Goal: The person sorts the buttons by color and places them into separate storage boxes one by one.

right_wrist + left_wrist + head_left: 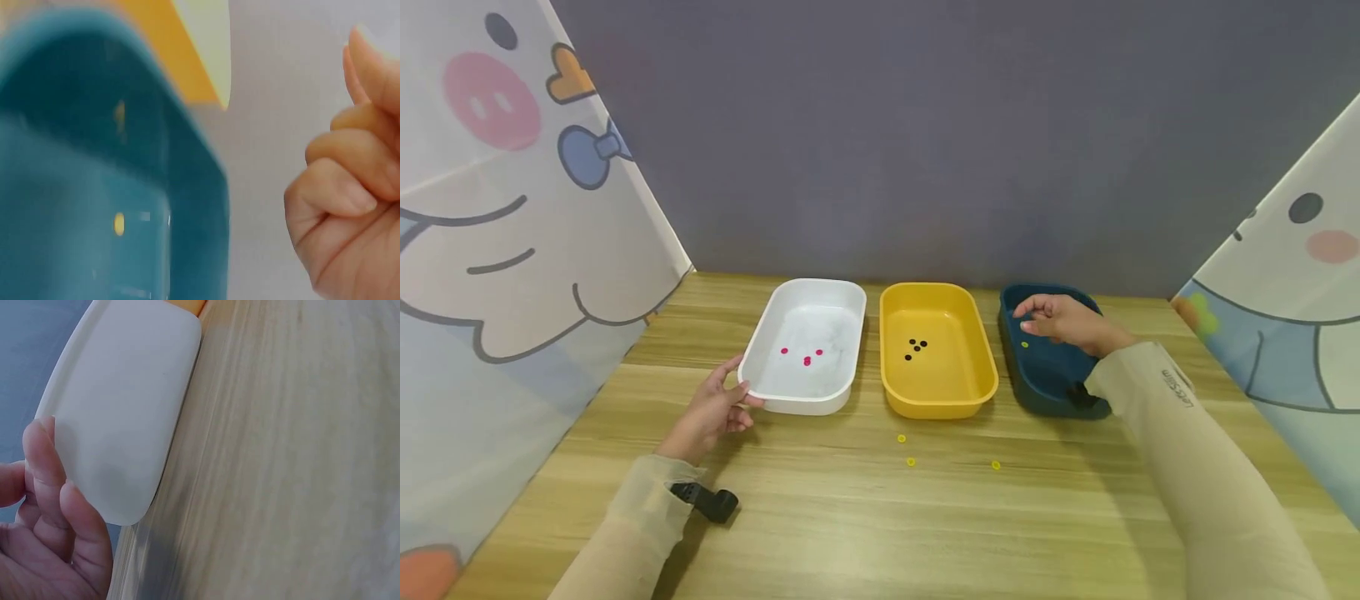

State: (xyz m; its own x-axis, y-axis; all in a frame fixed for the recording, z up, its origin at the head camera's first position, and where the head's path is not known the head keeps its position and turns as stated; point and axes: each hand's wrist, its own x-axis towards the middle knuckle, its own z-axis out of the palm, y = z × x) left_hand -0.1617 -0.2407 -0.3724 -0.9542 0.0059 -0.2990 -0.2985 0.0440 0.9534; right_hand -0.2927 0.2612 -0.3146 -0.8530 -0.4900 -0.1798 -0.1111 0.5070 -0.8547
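small round yellow plastic button [996, 465], frame's lower centre | lay below-left of nearer right hand [1063, 323] | thumb, index apart

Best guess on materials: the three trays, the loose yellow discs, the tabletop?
White tray, yellow tray, dark blue tray: likely moulded plastic, smooth, slight sheen; rounded corners and soft highlights suggest it.
Yellow discs: probably plastic, going by the bright colour; too small to judge finish.
Tabletop: wood or wood-look laminate, faintly glossy; streaky grain shows, solid or printed unclear.
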